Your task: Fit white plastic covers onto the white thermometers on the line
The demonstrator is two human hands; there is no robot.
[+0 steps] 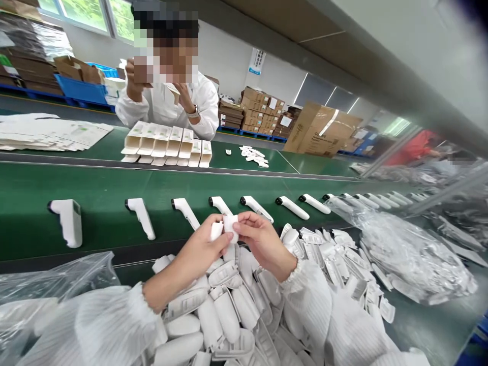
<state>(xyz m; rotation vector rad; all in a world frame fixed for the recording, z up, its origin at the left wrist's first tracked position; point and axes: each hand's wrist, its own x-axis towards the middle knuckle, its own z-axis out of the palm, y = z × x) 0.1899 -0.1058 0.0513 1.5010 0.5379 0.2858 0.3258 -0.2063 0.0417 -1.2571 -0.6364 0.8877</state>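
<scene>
My left hand (pixel 204 244) and my right hand (pixel 263 241) meet above a heap of white plastic covers (pixel 224 315). Fingers of both hands pinch one white plastic cover (pixel 231 229) between them. A second white plastic piece (pixel 216 231) sits in my left hand, partly hidden by the fingers. Just beyond my hands, white infrared thermometers (pixel 69 221) with black tips lie in a row along the green belt (pixel 102 218). One thermometer (pixel 220 204) is right behind my fingertips, its lower part covered by them.
Clear plastic bags lie at the right (pixel 412 254) and left (pixel 68 279). Across the belt, a co-worker (pixel 206 107) handles a small box behind a row of open white cartons (pixel 163 142). Flattened cartons (pixel 49 133) and small white parts (pixel 253 155) lie on that far surface. A shelf hangs overhead.
</scene>
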